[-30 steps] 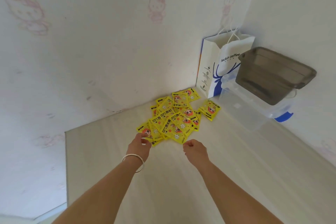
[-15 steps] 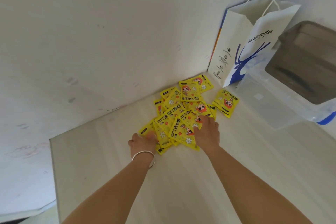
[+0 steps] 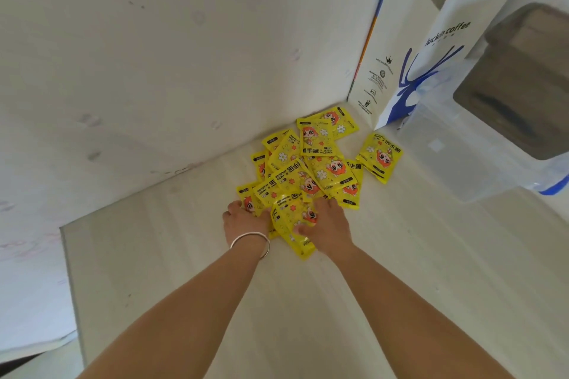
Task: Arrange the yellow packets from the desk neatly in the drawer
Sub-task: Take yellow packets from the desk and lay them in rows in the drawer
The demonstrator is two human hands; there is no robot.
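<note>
Both hands sit at the near edge of the yellow packets on the worktop: right hand fingers pinch one packet; left hand fingers curl on the heap's edge beside it.

I have both bare forearms stretched forward, converging toward the middle. My left hand lies knuckles up with its fingers curled forward and down, the fingertips hidden; a silver bangle circles that wrist. My right hand sits just beside it, back of the hand up, thumb turned inward and pinching against the fingers. The two hands are close together but not touching.
</note>
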